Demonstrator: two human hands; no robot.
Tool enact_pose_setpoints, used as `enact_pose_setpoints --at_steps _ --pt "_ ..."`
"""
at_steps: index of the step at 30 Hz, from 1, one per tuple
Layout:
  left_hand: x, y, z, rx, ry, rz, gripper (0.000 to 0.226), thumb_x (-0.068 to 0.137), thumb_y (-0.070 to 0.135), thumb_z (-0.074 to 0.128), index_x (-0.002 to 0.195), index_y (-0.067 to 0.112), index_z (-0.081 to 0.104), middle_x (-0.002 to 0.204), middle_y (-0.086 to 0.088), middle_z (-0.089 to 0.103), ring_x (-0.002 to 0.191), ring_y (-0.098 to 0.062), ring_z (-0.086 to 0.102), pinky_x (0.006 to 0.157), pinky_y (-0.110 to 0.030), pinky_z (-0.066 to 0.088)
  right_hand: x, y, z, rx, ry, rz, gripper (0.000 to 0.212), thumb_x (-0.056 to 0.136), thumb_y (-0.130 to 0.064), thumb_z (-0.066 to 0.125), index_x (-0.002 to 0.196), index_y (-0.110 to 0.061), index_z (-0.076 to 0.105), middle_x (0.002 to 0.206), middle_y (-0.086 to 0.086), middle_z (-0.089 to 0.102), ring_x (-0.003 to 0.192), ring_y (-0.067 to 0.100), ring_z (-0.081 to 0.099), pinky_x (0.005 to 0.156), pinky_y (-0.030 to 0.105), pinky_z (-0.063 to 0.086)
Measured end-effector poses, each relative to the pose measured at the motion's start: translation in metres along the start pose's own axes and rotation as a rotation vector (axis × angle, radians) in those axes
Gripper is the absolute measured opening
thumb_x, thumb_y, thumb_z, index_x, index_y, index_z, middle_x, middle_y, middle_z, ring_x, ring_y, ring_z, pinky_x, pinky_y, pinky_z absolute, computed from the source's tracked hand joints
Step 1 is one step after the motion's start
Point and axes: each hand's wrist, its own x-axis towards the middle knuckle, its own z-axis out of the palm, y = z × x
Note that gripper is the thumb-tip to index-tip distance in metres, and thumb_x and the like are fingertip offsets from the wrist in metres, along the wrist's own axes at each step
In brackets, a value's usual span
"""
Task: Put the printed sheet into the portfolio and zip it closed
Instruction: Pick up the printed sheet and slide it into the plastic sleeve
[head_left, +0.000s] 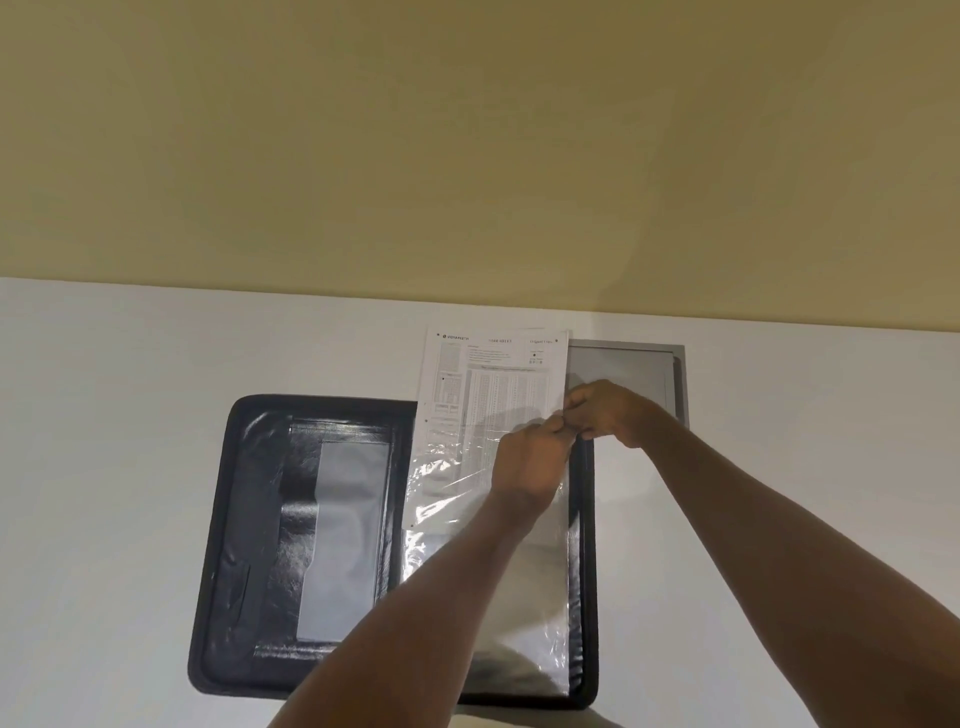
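Note:
A black zip portfolio (244, 545) lies open flat on the white table (104, 467). Its left half shows pockets; its right half holds clear plastic sleeves (540, 613). The printed sheet (488, 384) stands partly inside the top sleeve, its upper half sticking out past the portfolio's far edge. My left hand (530, 457) and my right hand (608, 410) meet at the sheet's right edge, near the sleeve's opening, fingers pinched together there. Which of sheet or sleeve each hand pinches is hard to tell.
A flat grey tray or frame (670, 364) lies on the table behind my right hand, against the yellow wall (467, 156). Bare white table surface extends left and right of the portfolio.

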Motion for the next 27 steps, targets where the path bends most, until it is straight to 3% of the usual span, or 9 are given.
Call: enact_pose_setpoints --at_steps 3,5,8,11,16,21,24,27 --pt "-0.001 0.001 0.004 0.022 -0.010 0.000 0.013 0.083 0.014 0.079 0.093 0.022 0.076 0.077 0.001 0.071 0.059 -0.022 0.065 0.051 -0.032 0.056 0.003 -0.002 -0.001 -0.072 -0.027 0.016 0.019 0.082 -0.013 0.081 0.094 0.000 0.074 0.090 0.009 0.072 0.087 0.024 0.065 0.082 0.031 0.056" --pt "-0.002 0.001 0.006 0.004 -0.019 -0.009 0.005 0.086 0.014 0.075 0.088 0.018 0.073 0.076 -0.001 0.069 0.060 -0.023 0.064 0.052 -0.035 0.056 0.003 -0.008 -0.001 0.027 0.003 0.003 0.022 0.080 -0.012 0.083 0.098 -0.002 0.074 0.090 0.008 0.073 0.083 0.020 0.067 0.076 0.027 0.056" --pt "-0.004 -0.001 0.009 0.025 -0.031 -0.012 0.005 0.086 0.015 0.073 0.083 0.017 0.069 0.080 -0.001 0.068 0.064 -0.024 0.063 0.052 -0.035 0.054 0.007 -0.019 0.002 0.252 0.153 -0.081 0.004 0.090 -0.005 0.072 0.087 -0.004 0.070 0.090 0.010 0.071 0.070 0.015 0.063 0.056 0.019 0.051" --pt "-0.005 -0.001 0.013 0.023 -0.020 -0.017 0.005 0.091 0.019 0.067 0.087 0.017 0.070 0.084 -0.001 0.071 0.067 -0.021 0.065 0.056 -0.035 0.056 0.015 -0.022 0.001 0.219 0.272 -0.125 0.010 0.089 -0.002 0.070 0.094 0.007 0.071 0.100 0.019 0.074 0.072 0.021 0.062 0.058 0.025 0.049" --pt "-0.006 -0.004 0.019 -0.013 -0.015 -0.051 0.007 0.095 0.019 0.065 0.091 0.017 0.070 0.086 -0.001 0.071 0.071 -0.021 0.067 0.063 -0.037 0.060 0.014 -0.018 -0.002 0.162 0.145 -0.042 0.021 0.088 -0.001 0.072 0.107 0.008 0.070 0.102 0.017 0.072 0.070 0.020 0.065 0.065 0.027 0.054" --pt "-0.004 -0.006 0.022 0.020 -0.009 -0.049 0.009 0.095 0.021 0.065 0.090 0.020 0.072 0.081 0.000 0.072 0.066 -0.022 0.068 0.058 -0.034 0.057 0.012 -0.018 -0.002 -0.177 -0.055 0.082 0.031 0.086 -0.004 0.074 0.115 0.003 0.068 0.113 0.017 0.073 0.099 0.028 0.072 0.086 0.034 0.057" --pt "-0.003 -0.003 0.021 0.008 -0.018 -0.056 0.008 0.095 0.019 0.064 0.094 0.017 0.071 0.087 -0.002 0.072 0.072 -0.023 0.069 0.063 -0.036 0.060 0.014 -0.022 0.002 -0.118 0.094 -0.096 0.025 0.084 -0.006 0.077 0.108 0.000 0.071 0.104 0.013 0.075 0.086 0.024 0.070 0.073 0.032 0.054" --pt "-0.002 -0.001 0.016 0.028 -0.012 -0.017 0.002 0.089 0.016 0.072 0.087 0.015 0.071 0.084 -0.002 0.071 0.067 -0.022 0.068 0.056 -0.032 0.057 0.014 -0.031 0.006 -0.105 0.311 -0.296 0.010 0.087 -0.007 0.071 0.097 -0.003 0.073 0.093 0.004 0.069 0.086 0.018 0.062 0.075 0.025 0.044"
